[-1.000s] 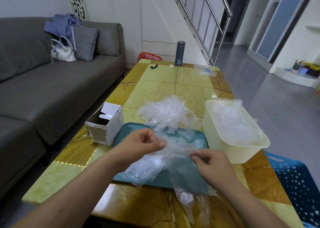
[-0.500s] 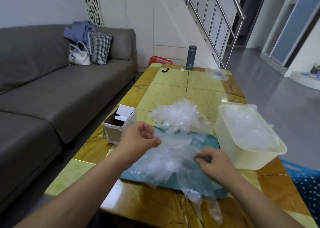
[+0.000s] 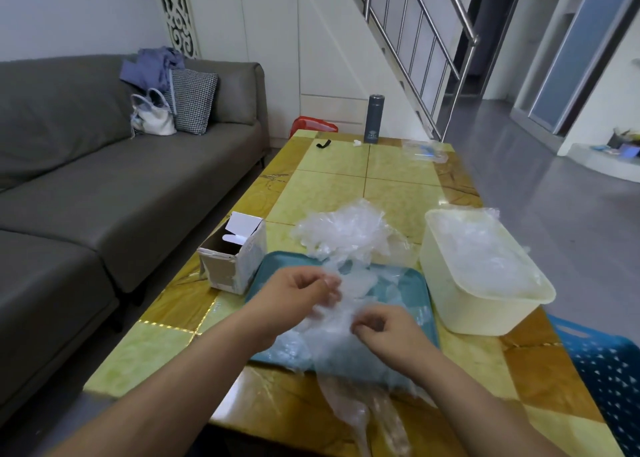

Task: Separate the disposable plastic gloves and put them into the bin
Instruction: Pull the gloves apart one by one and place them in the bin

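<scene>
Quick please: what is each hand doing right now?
Left hand: closed, pinching the clear thin plastic gloves.
Right hand: closed, pinching the same gloves.

A home living room.
A grey sofa [image 3: 104, 186] on the left, a tiled coffee table [image 3: 346, 186], a staircase railing [image 3: 426, 40] far right.

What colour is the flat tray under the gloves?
The flat plastic tray is teal blue, seen best in the head view.
</scene>
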### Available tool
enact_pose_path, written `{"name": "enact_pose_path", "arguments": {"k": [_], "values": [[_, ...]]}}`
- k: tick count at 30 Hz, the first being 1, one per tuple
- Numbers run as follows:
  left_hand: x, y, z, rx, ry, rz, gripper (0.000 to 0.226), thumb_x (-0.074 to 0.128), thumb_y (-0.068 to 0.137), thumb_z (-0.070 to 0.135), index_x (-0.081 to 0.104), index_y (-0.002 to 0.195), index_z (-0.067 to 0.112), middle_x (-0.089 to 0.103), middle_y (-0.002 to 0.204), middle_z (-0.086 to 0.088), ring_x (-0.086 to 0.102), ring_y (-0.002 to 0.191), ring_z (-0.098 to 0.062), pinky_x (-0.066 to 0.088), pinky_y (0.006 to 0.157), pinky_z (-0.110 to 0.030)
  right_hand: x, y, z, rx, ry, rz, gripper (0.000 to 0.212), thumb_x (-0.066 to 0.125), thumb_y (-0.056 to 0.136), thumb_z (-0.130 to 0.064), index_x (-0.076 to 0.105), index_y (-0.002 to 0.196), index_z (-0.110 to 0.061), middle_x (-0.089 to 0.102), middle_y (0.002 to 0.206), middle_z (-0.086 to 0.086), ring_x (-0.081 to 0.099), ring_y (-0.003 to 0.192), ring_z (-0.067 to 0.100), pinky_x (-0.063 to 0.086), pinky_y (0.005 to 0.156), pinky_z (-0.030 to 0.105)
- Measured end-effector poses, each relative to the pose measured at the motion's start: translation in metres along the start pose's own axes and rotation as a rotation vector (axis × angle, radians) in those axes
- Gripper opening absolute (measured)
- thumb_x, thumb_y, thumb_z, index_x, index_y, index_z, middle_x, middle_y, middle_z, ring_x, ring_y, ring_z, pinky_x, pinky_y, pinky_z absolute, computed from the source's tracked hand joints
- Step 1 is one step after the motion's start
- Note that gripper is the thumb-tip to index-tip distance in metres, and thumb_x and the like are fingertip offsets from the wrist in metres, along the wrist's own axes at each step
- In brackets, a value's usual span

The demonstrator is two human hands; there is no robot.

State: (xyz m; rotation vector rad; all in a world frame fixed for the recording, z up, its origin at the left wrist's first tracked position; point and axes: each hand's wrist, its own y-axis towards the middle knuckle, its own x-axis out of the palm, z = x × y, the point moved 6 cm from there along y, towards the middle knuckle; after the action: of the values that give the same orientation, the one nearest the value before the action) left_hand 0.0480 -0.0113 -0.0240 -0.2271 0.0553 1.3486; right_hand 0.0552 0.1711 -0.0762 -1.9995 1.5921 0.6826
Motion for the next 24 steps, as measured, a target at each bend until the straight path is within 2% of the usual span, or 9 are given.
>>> {"name": "enact_pose_path", "arguments": {"k": [3, 5, 8, 11, 13, 16, 18, 21, 24], "values": [[-0.015, -0.005, 0.015, 0.004, -0.067, 0.032, 0.019, 0.062, 0.103, 0.020, 0.071, 0.105, 0.004, 0.077, 0.085, -0.015, 0.074, 0.072, -0.026, 0.060, 0.062, -0.036, 0.004, 0.002, 0.003, 0.083, 0.012, -0.046, 0.010, 0.072, 0.091, -0.021, 0.076, 0.087, -0.028, 0.075, 0.086, -0.009, 0.068, 0.083, 0.002, 0.054, 0.080, 0.023], [-0.026, -0.003, 0.024, -0.002, -0.078, 0.081, 0.015, 0.063, 0.103, 0.021, 0.067, 0.099, 0.007, 0.070, 0.072, -0.012, 0.066, 0.053, -0.025, 0.051, 0.045, -0.028, -0.001, 0.001, -0.004, 0.109, 0.108, -0.090, 0.007, 0.070, 0.094, -0.017, 0.076, 0.093, -0.020, 0.077, 0.086, -0.001, 0.074, 0.081, 0.013, 0.061, 0.082, 0.035], [-0.037, 0.007, 0.037, 0.002, 0.041, 0.175, 0.014, 0.065, 0.101, 0.024, 0.067, 0.092, 0.013, 0.067, 0.063, -0.005, 0.050, 0.039, -0.016, 0.036, 0.041, -0.021, -0.026, -0.008, -0.027, 0.119, 0.298, -0.209, 0.012, 0.063, 0.099, -0.009, 0.073, 0.104, -0.006, 0.078, 0.086, 0.014, 0.077, 0.077, 0.033, 0.064, 0.075, 0.045], [-0.032, 0.020, 0.043, -0.017, 0.168, 0.180, 0.017, 0.068, 0.100, 0.027, 0.070, 0.092, 0.011, 0.065, 0.059, -0.001, 0.040, 0.036, -0.012, 0.031, 0.040, -0.018, -0.065, -0.021, -0.041, 0.136, 0.395, -0.265, 0.014, 0.061, 0.100, -0.007, 0.071, 0.109, -0.003, 0.075, 0.089, 0.024, 0.072, 0.071, 0.039, 0.061, 0.062, 0.042], [-0.020, 0.028, 0.046, -0.029, 0.224, 0.158, 0.020, 0.070, 0.098, 0.031, 0.071, 0.091, 0.012, 0.065, 0.061, -0.002, 0.039, 0.038, -0.012, 0.030, 0.040, -0.018, -0.099, -0.024, -0.040, 0.137, 0.403, -0.196, 0.015, 0.062, 0.100, -0.008, 0.072, 0.109, -0.004, 0.072, 0.091, 0.029, 0.067, 0.063, 0.035, 0.054, 0.052, 0.036], [0.012, 0.041, 0.056, -0.029, 0.230, 0.061, 0.025, 0.077, 0.092, 0.038, 0.069, 0.082, 0.017, 0.068, 0.065, -0.001, 0.040, 0.044, -0.013, 0.030, 0.040, -0.021, -0.161, -0.024, -0.021, 0.167, 0.405, 0.049, 0.013, 0.065, 0.099, -0.014, 0.075, 0.106, -0.008, 0.067, 0.093, 0.037, 0.060, 0.053, 0.028, 0.044, 0.044, 0.029], [0.034, 0.046, 0.066, -0.047, 0.200, -0.046, 0.025, 0.084, 0.084, 0.039, 0.071, 0.082, 0.018, 0.072, 0.072, -0.003, 0.043, 0.047, -0.012, 0.031, 0.041, -0.021, -0.198, -0.018, -0.004, 0.195, 0.380, 0.205, 0.013, 0.066, 0.099, -0.016, 0.074, 0.106, -0.010, 0.071, 0.089, 0.030, 0.058, 0.050, 0.025, 0.041, 0.042, 0.026], [0.069, 0.051, 0.082, -0.092, 0.104, -0.258, 0.023, 0.091, 0.078, 0.026, 0.073, 0.089, 0.016, 0.070, 0.079, -0.004, 0.057, 0.056, -0.010, 0.042, 0.047, -0.021, -0.242, -0.005, 0.024, 0.224, 0.325, 0.397, 0.015, 0.064, 0.099, -0.020, 0.071, 0.108, -0.011, 0.075, 0.084, 0.017, 0.060, 0.050, 0.021, 0.044, 0.040, 0.024], [0.089, 0.052, 0.097, -0.076, 0.085, -0.416, 0.009, 0.080, 0.087, 0.010, 0.073, 0.091, 0.013, 0.066, 0.080, -0.005, 0.055, 0.053, -0.009, 0.044, 0.049, -0.022, -0.260, 0.016, 0.043, 0.249, 0.214, 0.490, 0.015, 0.060, 0.100, -0.021, 0.071, 0.104, -0.012, 0.074, 0.082, 0.014, 0.064, 0.055, 0.021, 0.046, 0.041, 0.025]]}}
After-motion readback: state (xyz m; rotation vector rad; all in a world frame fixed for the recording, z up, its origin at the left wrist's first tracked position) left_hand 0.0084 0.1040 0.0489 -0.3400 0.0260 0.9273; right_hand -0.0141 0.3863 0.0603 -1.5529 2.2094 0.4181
